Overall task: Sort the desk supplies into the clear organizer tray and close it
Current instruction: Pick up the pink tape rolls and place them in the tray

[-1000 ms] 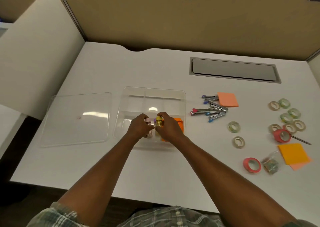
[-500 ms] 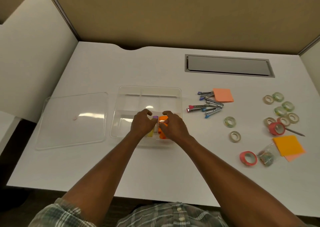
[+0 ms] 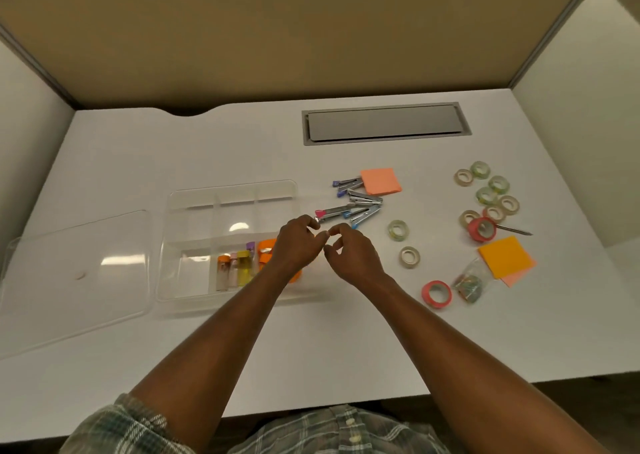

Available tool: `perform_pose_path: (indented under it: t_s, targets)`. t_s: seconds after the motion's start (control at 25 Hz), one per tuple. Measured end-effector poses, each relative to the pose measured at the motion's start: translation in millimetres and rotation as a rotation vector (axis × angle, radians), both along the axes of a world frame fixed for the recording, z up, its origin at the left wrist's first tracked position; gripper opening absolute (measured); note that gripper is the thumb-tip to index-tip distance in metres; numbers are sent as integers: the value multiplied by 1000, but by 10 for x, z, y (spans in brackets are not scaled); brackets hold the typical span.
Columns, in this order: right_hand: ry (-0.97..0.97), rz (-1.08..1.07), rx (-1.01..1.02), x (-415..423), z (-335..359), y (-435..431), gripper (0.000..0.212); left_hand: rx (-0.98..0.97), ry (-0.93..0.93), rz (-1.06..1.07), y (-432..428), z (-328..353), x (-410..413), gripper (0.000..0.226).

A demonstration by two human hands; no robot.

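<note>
White desk (image 3: 207,148) is smooth and matte. My left hand (image 3: 298,245) and right hand (image 3: 351,257) hover by the clear plastic tray (image 3: 232,186), fingers loosely curled, both empty. Small capped bottles (image 3: 239,266) lie in a front compartment. Next, I think, come the slim metal staplers (image 3: 360,207): they need a pinch across the narrow body.
</note>
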State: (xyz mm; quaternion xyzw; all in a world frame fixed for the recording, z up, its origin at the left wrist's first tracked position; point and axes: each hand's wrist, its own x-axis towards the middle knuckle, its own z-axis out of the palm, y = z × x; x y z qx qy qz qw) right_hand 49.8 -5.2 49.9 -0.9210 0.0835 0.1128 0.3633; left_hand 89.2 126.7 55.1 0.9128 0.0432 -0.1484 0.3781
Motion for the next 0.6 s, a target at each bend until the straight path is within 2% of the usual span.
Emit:
perform_pose_path:
  t_s: [0.6]
  targets:
    - [62,-242,-121,-390,-368,-1893,20,116,80,-318,-1494,-487,-132,28]
